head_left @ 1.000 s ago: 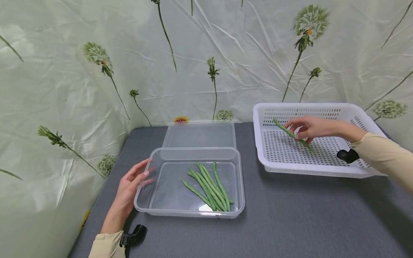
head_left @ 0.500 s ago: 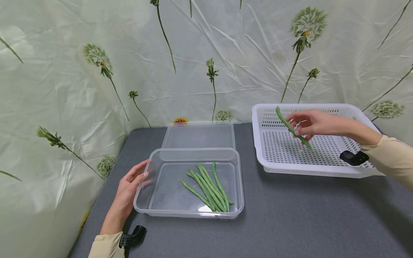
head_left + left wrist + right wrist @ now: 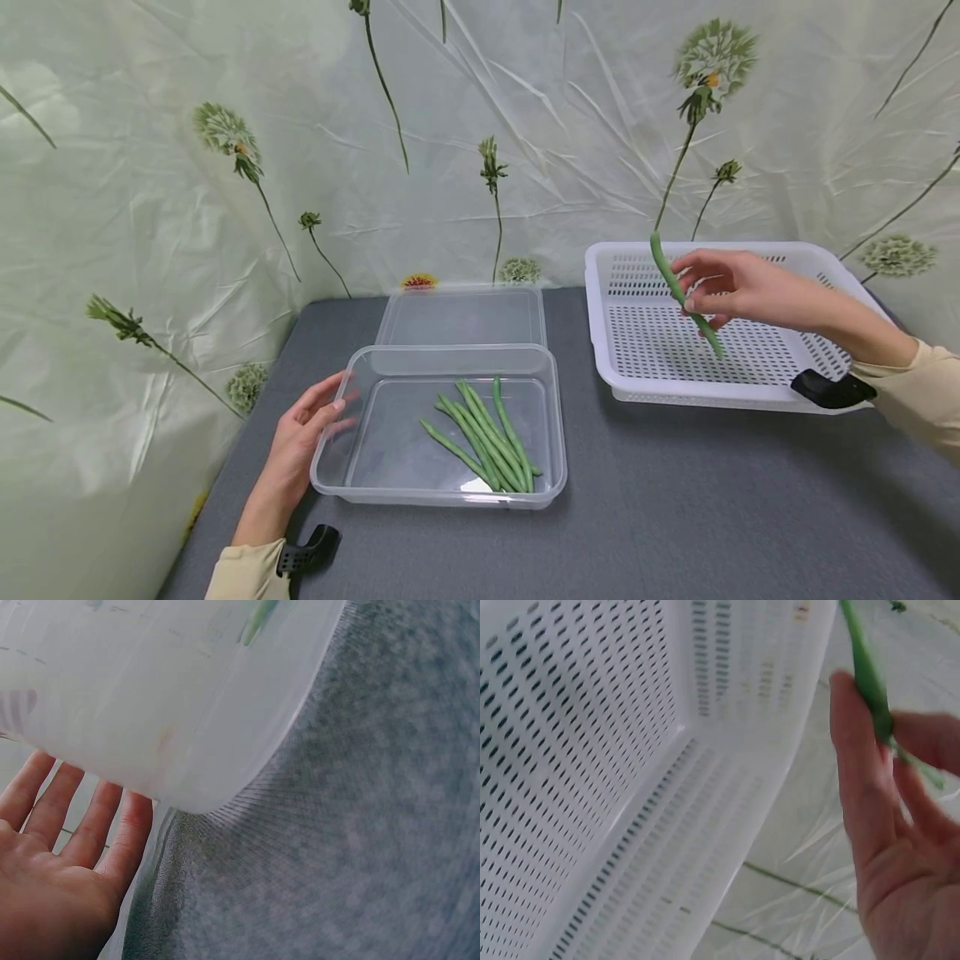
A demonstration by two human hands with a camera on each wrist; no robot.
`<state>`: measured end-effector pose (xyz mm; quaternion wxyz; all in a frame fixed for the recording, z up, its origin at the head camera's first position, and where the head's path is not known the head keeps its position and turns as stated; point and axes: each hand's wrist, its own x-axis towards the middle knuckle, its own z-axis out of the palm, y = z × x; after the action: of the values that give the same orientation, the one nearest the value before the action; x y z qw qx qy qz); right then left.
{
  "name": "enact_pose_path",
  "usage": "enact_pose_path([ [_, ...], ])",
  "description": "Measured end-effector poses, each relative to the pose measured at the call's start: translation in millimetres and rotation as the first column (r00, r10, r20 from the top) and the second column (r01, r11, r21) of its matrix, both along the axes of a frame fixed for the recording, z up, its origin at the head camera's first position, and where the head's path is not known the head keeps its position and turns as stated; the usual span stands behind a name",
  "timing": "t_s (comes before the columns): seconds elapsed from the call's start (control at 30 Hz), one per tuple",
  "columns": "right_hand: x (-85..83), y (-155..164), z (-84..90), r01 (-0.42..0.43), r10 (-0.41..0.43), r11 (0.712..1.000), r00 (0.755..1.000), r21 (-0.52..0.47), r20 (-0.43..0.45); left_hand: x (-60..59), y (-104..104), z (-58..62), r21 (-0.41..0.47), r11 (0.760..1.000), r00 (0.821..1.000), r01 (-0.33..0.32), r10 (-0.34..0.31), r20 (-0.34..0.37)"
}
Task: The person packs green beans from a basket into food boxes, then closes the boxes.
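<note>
Your right hand (image 3: 731,287) is pinching a single green bean (image 3: 684,296) between thumb and fingertips, holding it tilted in the air above the white perforated basket (image 3: 750,392), upper end toward the backdrop, lower end hanging over the basket floor without touching it. In the right wrist view the same bean (image 3: 866,667) is crossing the fingertips (image 3: 855,727), with the basket's slotted wall (image 3: 630,750) close behind. Your left hand (image 3: 300,442) is lying released, fingers straight, against the left wall of the clear plastic container (image 3: 337,467); the left wrist view is showing the fingers (image 3: 90,825) tucked just beside the container's rounded corner (image 3: 195,735). Inside that container a small bunch of green beans (image 3: 487,433) is lying flat toward the right side, roughly parallel. A clear lid (image 3: 465,312) is resting on the grey tabletop (image 3: 675,517) just behind the container. The basket is sitting well apart, to the right. A wrinkled sheet printed with dandelions (image 3: 225,133) is standing behind everything. No readable brand, label or lettering is showing on any item.
</note>
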<state>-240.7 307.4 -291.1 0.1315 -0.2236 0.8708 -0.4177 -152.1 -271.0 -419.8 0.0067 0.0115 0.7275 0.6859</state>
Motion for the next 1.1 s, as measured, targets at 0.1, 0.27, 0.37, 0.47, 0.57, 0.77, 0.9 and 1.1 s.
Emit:
enact_pose_path([
  [0.1,6.4,-7,1.3,0.072,-0.073,0.997,0.996,-0.033,-0.045,-0.2,0,-0.7,0.002,1.000,1.000,-0.004,0.004,-0.002],
  [0.27,17.1,-23,3.6,0.156,-0.166,0.984,0.980,-0.090,-0.112,-0.2,0,-0.1,-0.009,1.000,1.000,-0.008,0.007,-0.005],
  [0.37,24.6,-34,4.4,0.178,-0.194,0.976,0.972,-0.123,-0.133,0.0,1,0.0,-0.018,1.000,1.000,-0.011,0.011,-0.004],
  [0.47,31.8,-46,4.2,0.169,-0.196,0.969,0.970,-0.179,-0.145,0.1,1,0.2,-0.015,1.000,1.000,-0.014,0.014,-0.002],
  [0.57,38.7,-57,3.0,0.143,-0.185,0.960,0.969,-0.242,-0.162,0.3,1,0.3,-0.007,1.000,1.000,-0.011,0.011,0.000],
  [0.77,47.4,-78,-1.4,0.061,-0.141,0.922,0.973,-0.381,-0.184,0.6,0,0.2,0.001,1.000,1.000,-0.009,0.009,0.000],
  [0.9,51.9,-93,-7.6,0.022,-0.112,0.896,0.978,-0.444,-0.179,0.4,0,0.5,-0.002,1.000,1.000,-0.011,0.011,0.000],
  [1.1,59.9,-118,-27.1,0.003,-0.094,0.874,0.982,-0.487,-0.163,0.2,0,0.1,0.000,1.000,1.000,-0.007,0.007,-0.001],
])
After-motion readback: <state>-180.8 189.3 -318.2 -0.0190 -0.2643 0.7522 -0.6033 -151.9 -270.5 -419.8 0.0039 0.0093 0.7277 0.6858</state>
